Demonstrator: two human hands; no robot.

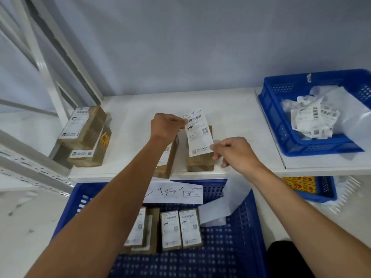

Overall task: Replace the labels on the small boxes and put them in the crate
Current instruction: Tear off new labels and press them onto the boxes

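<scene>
A white shipping label (198, 133) is stretched over a small brown box (200, 162) on the white shelf (230, 117). My left hand (166, 127) pinches the label's top left corner. My right hand (234, 152) pinches its bottom right corner. A second brown box (167, 161) lies just left of it, partly hidden by my left forearm. Below the shelf, a blue crate (241, 247) holds several labelled small boxes (180, 229) side by side.
Two larger stacked boxes (86, 137) sit at the shelf's left end. A blue basket (285, 125) on the right holds crumpled old labels. A strip of white backing paper (224, 201) hangs into the crate. A handwritten paper sign (176, 192) is on the crate's far wall.
</scene>
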